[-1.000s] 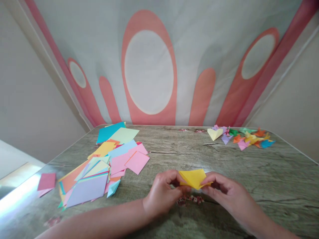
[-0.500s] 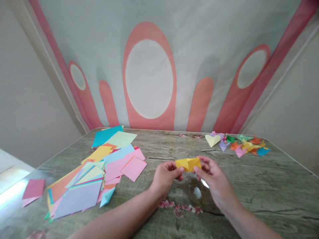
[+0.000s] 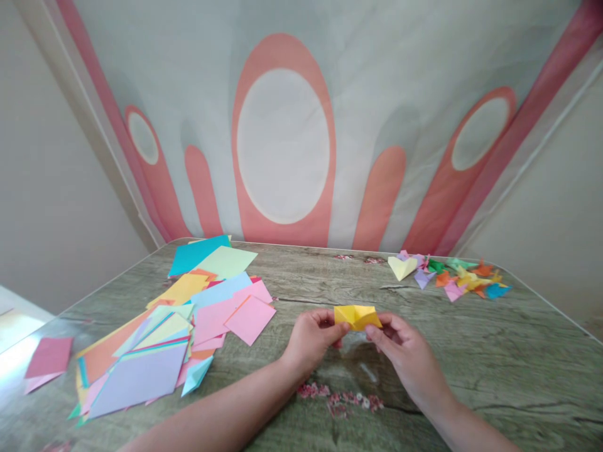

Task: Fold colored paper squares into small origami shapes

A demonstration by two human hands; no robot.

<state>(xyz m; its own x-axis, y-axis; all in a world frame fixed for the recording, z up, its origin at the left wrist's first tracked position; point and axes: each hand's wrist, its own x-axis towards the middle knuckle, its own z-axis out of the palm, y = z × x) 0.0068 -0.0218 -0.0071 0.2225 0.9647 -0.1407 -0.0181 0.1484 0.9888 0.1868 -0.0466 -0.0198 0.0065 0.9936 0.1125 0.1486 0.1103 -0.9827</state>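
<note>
A small folded piece of yellow paper (image 3: 357, 316), creased near its middle, is held up above the table between both hands. My left hand (image 3: 316, 339) pinches its left end, thumb in front and fingers behind. At the right end, my right hand (image 3: 400, 345) grips it the same way, with some fingertips hidden behind the paper. The top edge of the paper dips slightly at the centre crease.
Loose coloured sheets (image 3: 141, 376) lie overlapping on the left of the wood-patterned table (image 3: 292, 276), with a light-blue folded piece (image 3: 196, 375) beside them. Folded paper figures (image 3: 466, 279) and a cream paper heart (image 3: 402, 268) sit at the back right. A patterned backdrop (image 3: 282, 144) stands behind.
Both hands have lowered slightly with the yellow paper, and its centre fold looks more bent. The view has shifted a little; the sheets and figures stay in place.
</note>
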